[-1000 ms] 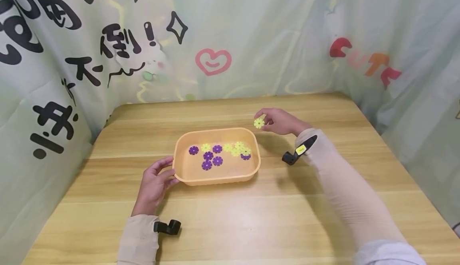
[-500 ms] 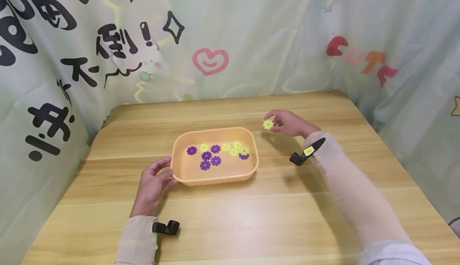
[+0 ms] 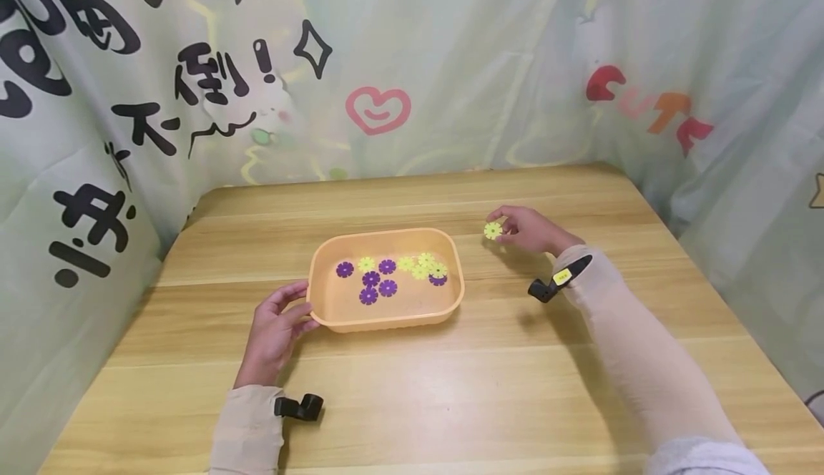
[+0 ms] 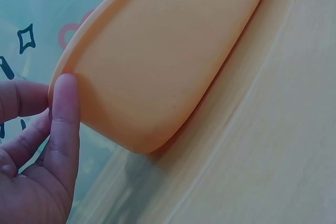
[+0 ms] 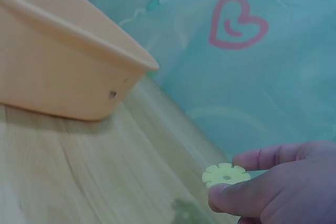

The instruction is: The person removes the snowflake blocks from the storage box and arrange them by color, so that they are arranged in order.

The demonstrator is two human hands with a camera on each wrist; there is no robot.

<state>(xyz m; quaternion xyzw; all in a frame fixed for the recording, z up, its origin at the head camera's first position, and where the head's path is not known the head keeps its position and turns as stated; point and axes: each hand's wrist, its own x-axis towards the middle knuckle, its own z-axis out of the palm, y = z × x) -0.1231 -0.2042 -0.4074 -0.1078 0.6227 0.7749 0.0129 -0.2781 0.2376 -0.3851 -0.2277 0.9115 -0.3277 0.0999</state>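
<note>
My left hand (image 3: 272, 332) grips the left end of an orange plastic basin (image 3: 386, 321), its thumb on the near side of the rim in the left wrist view. Inside the basin lie several purple notched discs (image 3: 388, 288) and several yellow ones (image 3: 406, 264), some overlapping at the right end. To the right of the basin, my right hand (image 3: 531, 230) pinches one yellow snowflake disc (image 3: 493, 230) between thumb and fingers. In the right wrist view this disc (image 5: 226, 174) appears with slots round its edge and a hole in its centre, above its shadow on the wood.
The basin stands on a wooden table (image 3: 412, 403). A pale printed curtain (image 3: 463, 67) hangs behind the table and along both sides. Each wrist wears a black camera mount, the left one (image 3: 299, 408) low and the right one (image 3: 558, 279) over the table.
My right hand has moved to the right, away from the basin, and lately a little lower, carrying the yellow snowflake disc. My left hand and the basin stay in place.
</note>
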